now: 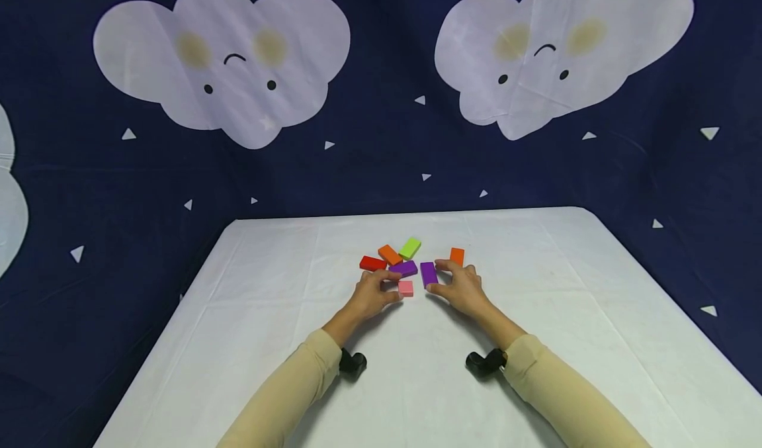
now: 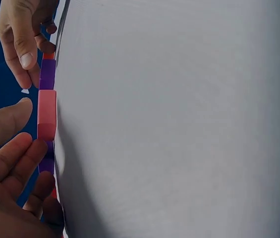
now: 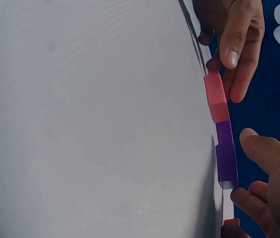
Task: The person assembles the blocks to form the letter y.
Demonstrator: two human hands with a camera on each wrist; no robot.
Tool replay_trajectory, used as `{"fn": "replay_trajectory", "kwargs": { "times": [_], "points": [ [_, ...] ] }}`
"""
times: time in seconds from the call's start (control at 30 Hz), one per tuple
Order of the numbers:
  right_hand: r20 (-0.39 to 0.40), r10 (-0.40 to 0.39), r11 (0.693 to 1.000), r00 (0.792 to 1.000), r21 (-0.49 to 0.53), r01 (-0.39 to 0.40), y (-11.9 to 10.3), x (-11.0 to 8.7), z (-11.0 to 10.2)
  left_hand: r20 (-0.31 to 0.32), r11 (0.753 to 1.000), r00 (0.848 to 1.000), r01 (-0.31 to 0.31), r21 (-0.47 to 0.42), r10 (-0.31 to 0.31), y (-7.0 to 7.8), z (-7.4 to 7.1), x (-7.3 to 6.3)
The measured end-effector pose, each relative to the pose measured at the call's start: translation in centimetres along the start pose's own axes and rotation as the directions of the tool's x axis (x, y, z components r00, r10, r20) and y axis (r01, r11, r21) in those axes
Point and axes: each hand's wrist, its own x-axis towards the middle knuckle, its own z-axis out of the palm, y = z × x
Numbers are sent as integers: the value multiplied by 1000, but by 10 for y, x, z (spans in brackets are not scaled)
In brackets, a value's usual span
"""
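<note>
My left hand (image 1: 370, 294) rests low over the white table, thumb and forefinger parted at the left side of a pink block (image 1: 406, 289). In the left wrist view, a gap shows between the thumb and that pink block (image 2: 47, 115). Just behind it lies a purple block (image 1: 405, 269), partly covered by the forefinger. On the other side, my right hand (image 1: 463, 290) spreads thumb and forefinger about the two ends of a second purple block (image 1: 428, 274). The right wrist view shows its thumb apart from this purple block (image 3: 226, 163), with fingertips by the near end.
Behind my left hand lie a red block (image 1: 372, 263), an orange block (image 1: 390, 255) and a lime green block (image 1: 410, 248). Another orange block (image 1: 457, 256) sits beyond my right hand. A dark blue cloth with clouds (image 1: 381, 170) hangs behind the white table (image 1: 268, 289).
</note>
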Motion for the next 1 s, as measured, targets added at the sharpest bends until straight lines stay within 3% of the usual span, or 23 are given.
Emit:
{"fn": "replay_trajectory", "kwargs": {
  "times": [0.33, 0.77, 1.0],
  "points": [
    [-45, -12, 998, 999, -64, 9, 0, 4, 6, 12, 998, 1000, 6, 67, -7, 1, 4, 5],
    [-96, -1, 995, 995, -99, -8, -3, 8, 13, 4, 999, 1000, 6, 35, -6, 0, 5, 10],
    [-93, 4, 998, 996, -63, -9, 0, 7, 13, 4, 1000, 1000, 28, 8, -29, 0, 5, 10]
  ]
}}
